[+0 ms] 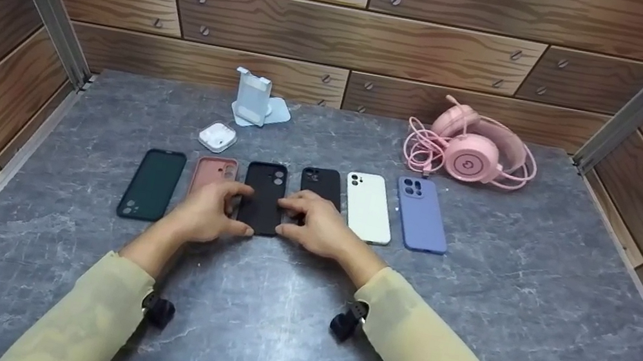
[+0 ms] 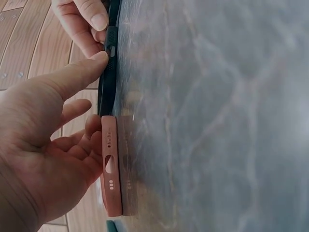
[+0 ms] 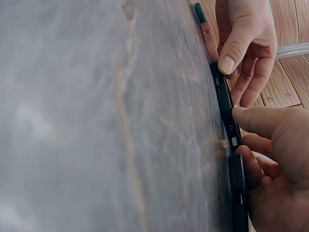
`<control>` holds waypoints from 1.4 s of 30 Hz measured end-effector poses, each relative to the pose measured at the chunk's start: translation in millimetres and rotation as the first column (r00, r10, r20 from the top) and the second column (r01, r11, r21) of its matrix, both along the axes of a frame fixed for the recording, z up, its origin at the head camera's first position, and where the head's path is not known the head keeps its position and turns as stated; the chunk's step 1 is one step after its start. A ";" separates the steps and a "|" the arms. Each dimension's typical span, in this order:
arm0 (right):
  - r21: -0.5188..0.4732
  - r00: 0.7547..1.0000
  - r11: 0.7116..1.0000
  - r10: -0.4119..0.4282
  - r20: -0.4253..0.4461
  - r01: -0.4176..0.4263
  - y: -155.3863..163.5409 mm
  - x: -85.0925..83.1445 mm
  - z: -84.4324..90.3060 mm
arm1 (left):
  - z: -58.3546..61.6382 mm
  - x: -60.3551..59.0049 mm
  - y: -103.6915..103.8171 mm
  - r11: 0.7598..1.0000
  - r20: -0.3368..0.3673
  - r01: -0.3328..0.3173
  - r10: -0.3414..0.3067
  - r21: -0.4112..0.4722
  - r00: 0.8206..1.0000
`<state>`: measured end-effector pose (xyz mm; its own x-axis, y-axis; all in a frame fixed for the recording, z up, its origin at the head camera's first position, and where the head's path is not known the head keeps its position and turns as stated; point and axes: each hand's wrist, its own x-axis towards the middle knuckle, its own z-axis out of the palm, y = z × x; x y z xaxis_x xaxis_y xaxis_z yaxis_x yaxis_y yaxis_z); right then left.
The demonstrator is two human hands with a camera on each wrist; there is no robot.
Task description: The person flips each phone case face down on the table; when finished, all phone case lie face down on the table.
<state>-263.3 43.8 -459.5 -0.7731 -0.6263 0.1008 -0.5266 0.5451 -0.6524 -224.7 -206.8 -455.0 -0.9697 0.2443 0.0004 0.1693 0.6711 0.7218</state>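
Note:
Several phone cases lie in a row on the grey table (image 1: 469, 310): dark green (image 1: 151, 183), pink (image 1: 214, 172), black (image 1: 265, 187), a second black (image 1: 322, 182), white (image 1: 368, 206) and purple (image 1: 421, 214). Both hands hold the middle black case. My left hand (image 1: 239, 209) has its thumb on the case's near edge (image 2: 107, 87) and fingers over its left side, above the pink case (image 2: 112, 169). My right hand (image 1: 284, 217) grips the right side, thumb on the same edge (image 3: 224, 104), with fingers over the second black case (image 3: 237, 193).
A white earbud box (image 1: 217, 137) and a pale phone stand (image 1: 253, 100) sit behind the row at the left. Pink corded headphones (image 1: 473, 153) lie at the back right. Wood-patterned walls (image 1: 352, 35) close off three sides.

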 end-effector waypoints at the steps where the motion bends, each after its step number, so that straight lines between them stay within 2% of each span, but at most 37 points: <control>1: 0.000 1.000 1.000 0.000 0.002 0.000 -0.3 0.0 0.4 | 0.2 0.2 -0.1 1.000 -0.002 0.000 0.000 0.002 1.000; 9: -0.003 1.000 1.000 0.002 0.005 -0.002 -0.1 0.0 -0.5 | 3.7 2.1 0.8 1.000 0.005 -0.006 0.006 0.020 1.000; 23: -0.003 0.999 1.000 0.021 -0.035 -0.021 0.3 0.3 -0.5 | 7.2 5.1 1.2 0.999 -0.042 -0.013 0.015 0.042 0.999; 30: 0.016 0.997 1.000 0.024 -0.071 -0.023 0.3 -1.6 -1.8 | 9.6 4.3 2.7 0.994 -0.049 0.020 -0.014 0.106 0.999; 37: -0.006 0.997 1.000 0.020 -0.077 -0.020 -0.1 -2.1 -2.3 | 10.9 3.3 5.6 0.988 -0.102 0.039 -0.024 0.151 0.994; 42: -0.025 0.993 0.999 0.030 -0.111 -0.033 -0.7 -2.3 -1.9 | 13.2 3.6 7.3 0.983 -0.122 0.051 -0.029 0.174 0.992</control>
<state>-265.6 43.1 -461.4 -0.7361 -0.6463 0.2012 -0.6129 0.5102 -0.6033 -221.1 -199.5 -441.7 -0.9496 0.2687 0.1615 0.2851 0.5257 0.8015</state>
